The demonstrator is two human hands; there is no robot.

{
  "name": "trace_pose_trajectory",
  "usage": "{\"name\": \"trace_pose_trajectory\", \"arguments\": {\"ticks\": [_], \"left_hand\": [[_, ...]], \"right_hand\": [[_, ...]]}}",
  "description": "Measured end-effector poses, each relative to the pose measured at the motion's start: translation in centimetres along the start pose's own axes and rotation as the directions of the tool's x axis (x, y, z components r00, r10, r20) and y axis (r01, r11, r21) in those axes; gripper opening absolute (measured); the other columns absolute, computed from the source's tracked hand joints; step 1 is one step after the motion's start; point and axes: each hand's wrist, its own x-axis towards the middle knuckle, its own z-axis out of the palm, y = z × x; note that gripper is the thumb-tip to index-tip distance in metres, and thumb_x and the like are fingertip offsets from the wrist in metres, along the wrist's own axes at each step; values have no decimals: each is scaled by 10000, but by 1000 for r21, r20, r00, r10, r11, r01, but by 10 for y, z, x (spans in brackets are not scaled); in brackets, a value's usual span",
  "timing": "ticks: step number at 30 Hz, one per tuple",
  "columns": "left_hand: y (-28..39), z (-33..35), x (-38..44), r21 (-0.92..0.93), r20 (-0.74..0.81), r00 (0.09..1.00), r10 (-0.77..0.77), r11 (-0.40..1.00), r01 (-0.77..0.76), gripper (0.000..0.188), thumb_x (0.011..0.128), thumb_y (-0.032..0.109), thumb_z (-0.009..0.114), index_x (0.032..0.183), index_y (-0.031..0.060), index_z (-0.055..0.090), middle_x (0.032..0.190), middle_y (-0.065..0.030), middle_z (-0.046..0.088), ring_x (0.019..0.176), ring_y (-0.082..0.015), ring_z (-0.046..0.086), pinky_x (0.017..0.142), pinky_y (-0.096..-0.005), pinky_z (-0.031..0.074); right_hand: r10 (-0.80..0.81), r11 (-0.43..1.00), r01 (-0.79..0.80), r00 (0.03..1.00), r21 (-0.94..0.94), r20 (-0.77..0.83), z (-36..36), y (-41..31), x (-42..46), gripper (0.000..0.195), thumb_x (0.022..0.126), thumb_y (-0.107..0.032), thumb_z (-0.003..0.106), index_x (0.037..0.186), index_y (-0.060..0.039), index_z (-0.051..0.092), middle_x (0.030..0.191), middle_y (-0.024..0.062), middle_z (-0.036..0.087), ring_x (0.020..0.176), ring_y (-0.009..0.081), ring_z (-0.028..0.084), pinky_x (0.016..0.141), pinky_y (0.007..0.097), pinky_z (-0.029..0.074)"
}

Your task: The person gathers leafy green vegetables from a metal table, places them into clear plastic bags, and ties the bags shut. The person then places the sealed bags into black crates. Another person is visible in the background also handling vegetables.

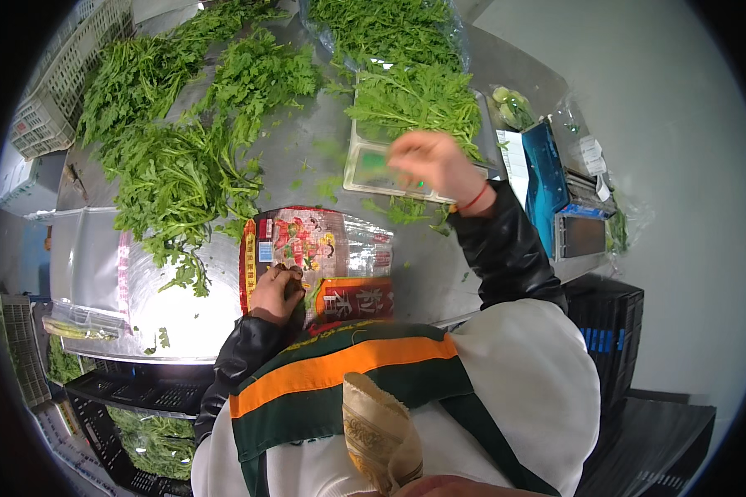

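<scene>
My left hand [278, 294] rests on a printed woven plastic sack [348, 248] at the table's near edge, fingers curled; what lies under them is unclear. Blurred by motion, my right hand [428, 160] hovers over the front of a countertop scale [363, 164]; whether it holds anything does not show. A bunch of leafy greens [416, 102] lies on the scale. Beyond it stands a clear plastic bag of greens [385, 28]. Loose leafy greens [168, 180] are piled on the left of the metal table [286, 143], with small scraps scattered between.
White plastic crates [56, 112] stand at the far left, near clear plastic bags [87, 255]. To the right are a label printer [581, 233], a blue-covered item [544, 168] and a bagged vegetable [513, 107]. Black crates [603, 335] flank me below the table; the left one holds packed greens [155, 441].
</scene>
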Motion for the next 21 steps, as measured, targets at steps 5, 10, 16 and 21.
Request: {"name": "trace_pose_trajectory", "arguments": {"ticks": [5, 10, 16, 21], "left_hand": [[-1, 0, -1, -11, -7, 1000, 16, 1000, -16, 294, 716, 143, 719, 990, 106, 618, 946, -93, 567, 923, -302, 565, 788, -368, 469], [-1, 1, -1, 26, 9, 1000, 17, 1000, -17, 306, 713, 137, 719, 1000, 112, 617, 924, -91, 560, 908, -302, 568, 784, -366, 475], [1, -1, 1, 13, 13, 1000, 5, 1000, -5, 295, 713, 133, 718, 990, 110, 617, 936, -91, 562, 908, -300, 570, 785, -366, 476], [1, -2, 15, 65, 63, 998, 2, 998, -6, 292, 715, 137, 715, 986, 102, 614, 955, -106, 568, 939, -322, 556, 806, -382, 466]], "right_hand": [[90, 994, -108, 931, 32, 354, 16, -7, 29, 123, 868, -102, 609, 929, 5, 626, 739, 42, 634, 597, 97, 615, 516, 226, 484], [-331, 918, 377, 561, -122, -759, -91, -37, 70, 203, 901, -140, 518, 979, 30, 598, 838, 86, 651, 722, 117, 585, 640, 253, 461], [-306, 878, 249, 948, -409, -81, -3, 57, -24, 236, 854, -91, 582, 1075, -12, 598, 1036, 127, 631, 950, 235, 601, 831, 323, 477], [-106, 700, 303, 940, -647, 325, 115, 136, -91, 434, 823, -256, 631, 1201, -60, 546, 1342, 231, 411, 1204, 383, 444, 1003, 458, 377]]}}
